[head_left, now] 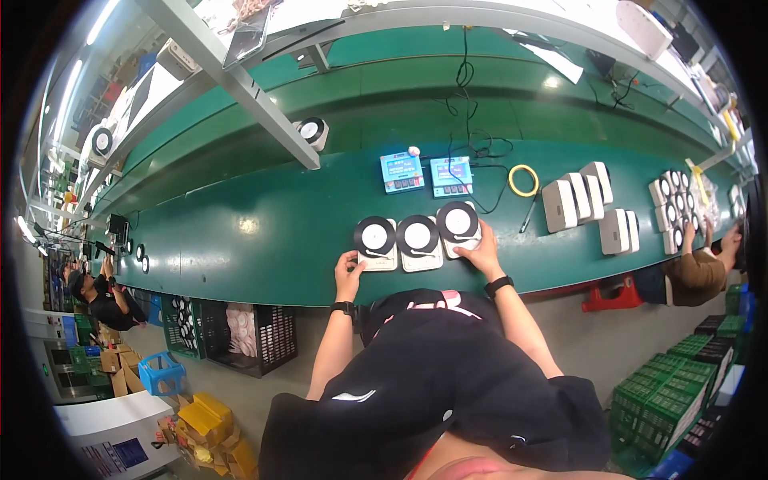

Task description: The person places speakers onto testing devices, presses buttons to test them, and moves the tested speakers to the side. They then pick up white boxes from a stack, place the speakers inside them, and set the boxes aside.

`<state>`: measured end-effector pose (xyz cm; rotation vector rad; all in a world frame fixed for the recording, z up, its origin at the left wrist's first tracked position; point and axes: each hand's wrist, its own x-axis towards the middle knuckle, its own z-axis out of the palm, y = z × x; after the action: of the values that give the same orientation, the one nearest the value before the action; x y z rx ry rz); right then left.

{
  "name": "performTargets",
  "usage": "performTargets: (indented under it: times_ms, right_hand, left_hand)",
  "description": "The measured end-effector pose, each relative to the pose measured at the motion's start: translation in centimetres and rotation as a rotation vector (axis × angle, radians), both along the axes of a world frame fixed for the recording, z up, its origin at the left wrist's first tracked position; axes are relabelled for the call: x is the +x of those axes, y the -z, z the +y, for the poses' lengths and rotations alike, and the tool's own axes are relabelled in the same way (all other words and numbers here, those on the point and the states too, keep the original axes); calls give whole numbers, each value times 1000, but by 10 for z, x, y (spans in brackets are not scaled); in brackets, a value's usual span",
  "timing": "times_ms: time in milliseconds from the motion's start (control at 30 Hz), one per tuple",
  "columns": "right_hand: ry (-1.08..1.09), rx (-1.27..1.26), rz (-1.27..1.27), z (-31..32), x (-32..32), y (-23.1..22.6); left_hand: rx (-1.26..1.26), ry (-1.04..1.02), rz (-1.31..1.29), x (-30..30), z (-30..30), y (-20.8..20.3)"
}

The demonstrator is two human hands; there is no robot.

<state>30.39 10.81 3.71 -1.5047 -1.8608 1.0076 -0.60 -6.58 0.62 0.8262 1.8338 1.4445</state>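
Three small white turntable-shaped devices with black discs stand in a row on the green bench in front of me. My left hand point(348, 274) grips the lower left corner of the left mini record player point(374, 240). The middle mini record player point(418, 240) sits between the other two, with neither hand on it. At the right end, my right hand point(482, 254) holds the right mini record player point(458, 224) by its right side, thumb on the front. That one sits slightly farther back and tilted. Behind the row are two blue box-shaped instruments with screens point(402, 172) point(452, 176).
Right of the instruments lie a yellow ring point(524, 181), a dark pen-like tool point(528, 214) and several upright white units point(560, 206). More mini record players point(672, 204) stand near a co-worker point(704, 268). A grey frame post point(264, 112) rises at the left. Black crates point(272, 340) stand below.
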Motion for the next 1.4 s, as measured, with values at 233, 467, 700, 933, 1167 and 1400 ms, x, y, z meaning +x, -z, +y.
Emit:
performTargets:
  times_ms: [233, 467, 700, 933, 1167, 1400]
  right_hand:
    - [3, 2, 15, 0, -2, -5]
    - [-7, 27, 28, -2, 1, -1]
    - [-3, 58, 54, -2, 1, 1]
    - [-10, 35, 40, -1, -1, -1]
    - [-20, 25, 34, -1, 0, -2]
    - [0, 6, 42, -3, -1, -5]
  left_hand:
    - [-38, -14, 73, -1, 0, -2]
    - [-82, -94, 437, 12, 8, -11]
    - [-79, -94, 450, 11, 9, -11]
    - [-69, -103, 470, 12, 8, -10]
    - [-85, -117, 496, 14, 8, -11]
    - [-80, -112, 488, 12, 7, -9]
